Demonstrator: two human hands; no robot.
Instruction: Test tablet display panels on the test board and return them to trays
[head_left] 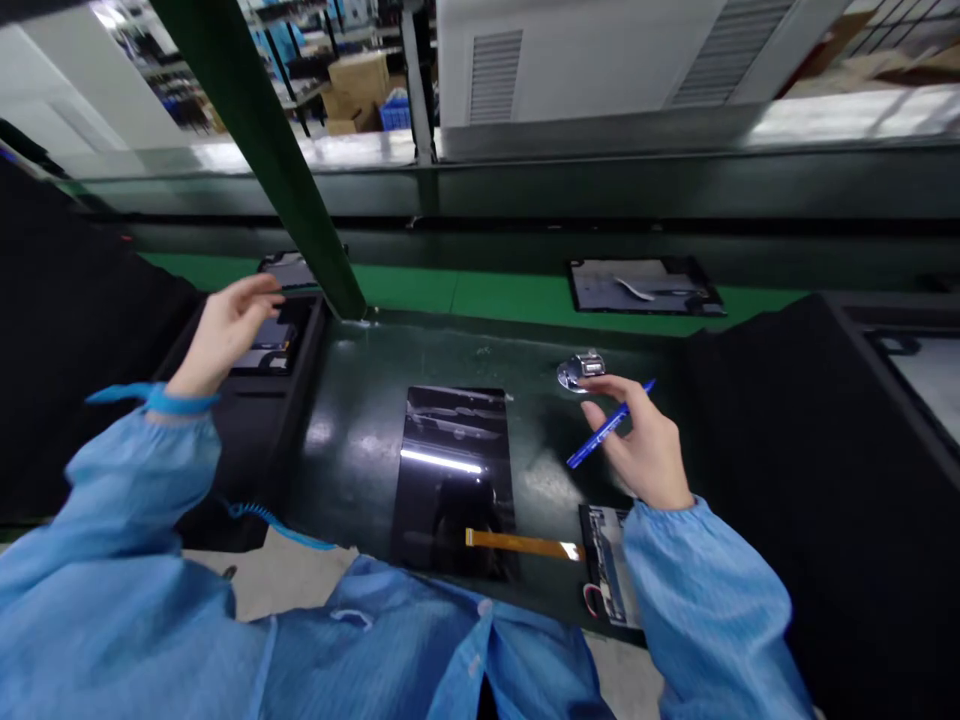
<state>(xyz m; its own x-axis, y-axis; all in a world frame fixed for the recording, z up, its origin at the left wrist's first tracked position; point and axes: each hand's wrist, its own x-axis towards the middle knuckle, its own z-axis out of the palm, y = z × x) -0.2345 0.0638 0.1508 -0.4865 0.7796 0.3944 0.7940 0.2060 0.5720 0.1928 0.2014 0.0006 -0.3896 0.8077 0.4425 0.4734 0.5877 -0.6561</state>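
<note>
My right hand (645, 445) holds a blue pen (600, 435) slantwise, with thumb and forefinger held apart. Just beyond its forefinger is a small shiny metal object (581, 370) on the bench. My left hand (236, 330) is raised at the left with its fingers loosely stretched and nothing visible in them. Below it, a tablet body with exposed parts (270, 345) lies in a black tray (300, 400). Before me is a dark glossy screen panel (450, 480). An orange flex cable (517, 543) runs from the panel to an opened tablet body (611, 560), partly hidden by my right sleeve.
A green post (277, 150) rises at the back left of the dark bench (352, 400). Behind it, on a green strip (420, 290), lies another tablet body (645, 285) with a light tool-like piece on it. A blue coiled cord (262, 515) hangs near the front edge.
</note>
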